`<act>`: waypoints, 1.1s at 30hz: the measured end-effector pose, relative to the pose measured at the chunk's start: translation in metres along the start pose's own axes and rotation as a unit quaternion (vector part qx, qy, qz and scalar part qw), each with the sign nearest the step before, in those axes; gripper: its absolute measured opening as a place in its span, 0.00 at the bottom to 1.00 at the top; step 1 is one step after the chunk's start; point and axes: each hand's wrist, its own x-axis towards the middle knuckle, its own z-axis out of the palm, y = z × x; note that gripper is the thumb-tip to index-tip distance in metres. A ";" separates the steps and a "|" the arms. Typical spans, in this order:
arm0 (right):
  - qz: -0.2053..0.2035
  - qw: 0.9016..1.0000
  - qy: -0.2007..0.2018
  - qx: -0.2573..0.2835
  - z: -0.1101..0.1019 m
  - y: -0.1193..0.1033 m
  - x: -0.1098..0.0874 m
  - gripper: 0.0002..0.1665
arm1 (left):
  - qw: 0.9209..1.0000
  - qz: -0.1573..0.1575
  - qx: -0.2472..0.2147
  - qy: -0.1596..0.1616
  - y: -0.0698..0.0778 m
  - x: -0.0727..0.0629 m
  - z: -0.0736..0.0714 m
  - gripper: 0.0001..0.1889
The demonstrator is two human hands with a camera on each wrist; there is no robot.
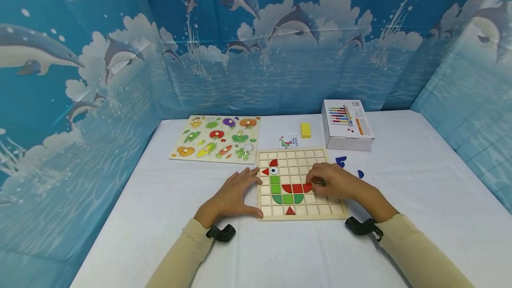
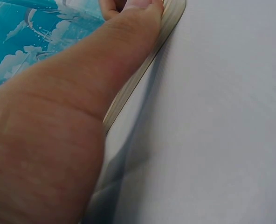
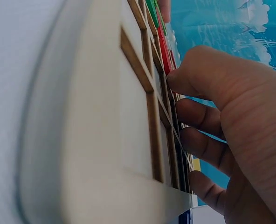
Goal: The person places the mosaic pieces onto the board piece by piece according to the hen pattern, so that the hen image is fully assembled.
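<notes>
A wooden grid board (image 1: pixel 316 210) lies flat, with coloured pieces set in its squares as a bird-like figure. My left hand (image 1: pixel 236 194) is spread at its left side, fingertips by the upper left edge and thumb (image 2: pixel 140 21) on the near left corner. Over the right half of the board, my right hand (image 1: pixel 334 181) has thumb and forefinger at a red rounded piece (image 1: pixel 306 188), which ends the red row. In the right wrist view the thumb (image 3: pixel 180 79) touches by the red pieces, and the other fingers are bent close over the grid. A red triangle (image 1: pixel 290 211) lies in the bottom row.
Several dark blue pieces (image 1: pixel 361 174) lie right of the board. Behind it are a small pattern card (image 1: pixel 288 140), a yellow block (image 1: pixel 306 130) and a white box (image 1: pixel 348 141). A vegetable peg puzzle (image 1: pixel 216 139) lies back left. Dolphin-print cloth (image 1: pixel 256 83) encloses the table.
</notes>
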 end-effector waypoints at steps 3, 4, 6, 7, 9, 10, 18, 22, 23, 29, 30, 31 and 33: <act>0.000 1.000 0.006 -0.002 -0.001 0.000 -0.002 0.13 | 1.000 0.000 0.007 0.001 -0.001 0.000 0.001 0.47; -0.001 1.000 0.011 -0.002 -0.002 0.000 -0.002 0.12 | 1.000 0.000 0.009 0.001 -0.001 0.001 0.002 0.47; -0.003 1.000 0.024 -0.005 -0.003 0.001 -0.004 0.12 | 1.000 0.000 0.010 0.001 -0.001 0.001 0.002 0.47; -0.003 1.000 0.031 -0.004 -0.004 0.002 -0.006 0.12 | 1.000 0.001 0.011 0.001 -0.002 0.001 0.002 0.47; -0.008 0.999 0.043 -0.003 -0.007 0.005 -0.009 0.13 | 1.000 0.003 0.011 0.001 -0.002 0.001 0.002 0.47; -0.009 0.999 0.050 -0.004 -0.008 0.006 -0.011 0.13 | 1.000 0.003 0.011 0.001 -0.002 0.001 0.001 0.47; 0.005 0.997 0.072 -0.011 -0.028 0.029 -0.030 0.13 | 1.000 0.001 0.013 0.000 -0.002 0.001 0.002 0.48; 0.063 0.996 0.056 -0.013 -0.044 0.046 -0.044 0.17 | 1.000 0.001 0.013 0.000 -0.002 0.001 0.003 0.47; 0.082 0.995 0.048 -0.014 -0.048 0.049 -0.048 0.19 | 1.000 0.001 0.013 0.000 -0.002 0.001 0.003 0.48; 0.156 0.987 0.007 -0.021 -0.064 0.067 -0.069 0.33 | 1.000 0.001 0.012 0.000 -0.002 0.001 0.001 0.48; 0.160 0.987 0.004 -0.020 -0.065 0.070 -0.071 0.35 | 1.000 0.001 0.011 0.000 -0.002 0.000 0.001 0.48; 0.163 0.986 0.004 -0.018 -0.065 0.072 -0.073 0.35 | 1.000 0.001 0.009 0.000 -0.002 0.000 0.001 0.48; 0.164 0.986 0.010 -0.014 -0.064 0.076 -0.076 0.32 | 1.000 0.001 0.007 0.000 -0.002 0.000 0.001 0.48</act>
